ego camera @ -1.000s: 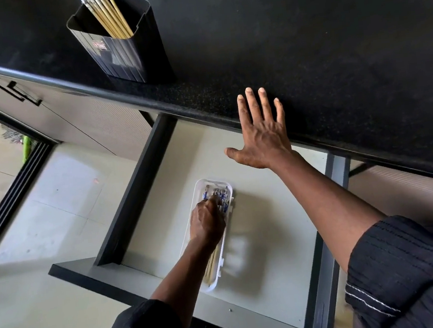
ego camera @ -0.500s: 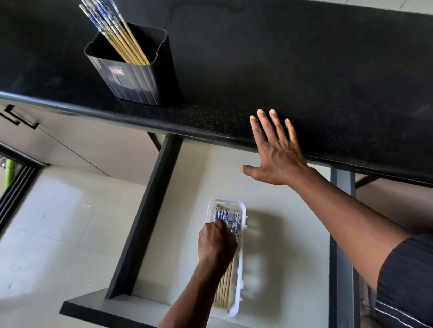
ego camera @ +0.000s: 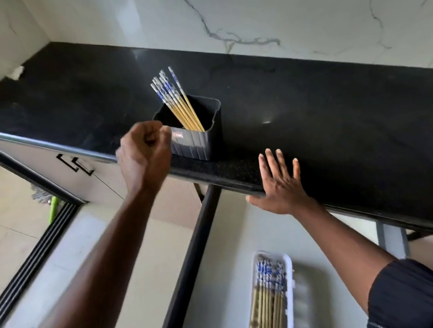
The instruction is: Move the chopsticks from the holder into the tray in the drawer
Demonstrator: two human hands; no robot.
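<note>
A black square holder (ego camera: 198, 135) stands near the front edge of the black countertop (ego camera: 325, 113), with several yellow chopsticks (ego camera: 176, 101) with blue-white tops leaning in it. My left hand (ego camera: 144, 156) is raised just left of the holder, fingers curled shut, with nothing seen in it. My right hand (ego camera: 282, 183) lies flat and open on the counter's front edge. Below, in the open drawer (ego camera: 223, 284), a white tray (ego camera: 290, 298) holds several chopsticks (ego camera: 268, 300) lying side by side.
A marble-patterned wall (ego camera: 219, 7) rises behind the counter. Left of the drawer is a closed cabinet door with a black handle (ego camera: 76, 163). The dark drawer side rail (ego camera: 192, 269) runs toward me. Tiled floor and a dark sliding-door track (ego camera: 30, 268) lie at the left.
My left hand has left the tray in the drawer and risen to beside the holder. The view tilted up toward the counter and wall. My right hand stayed on the counter edge.
</note>
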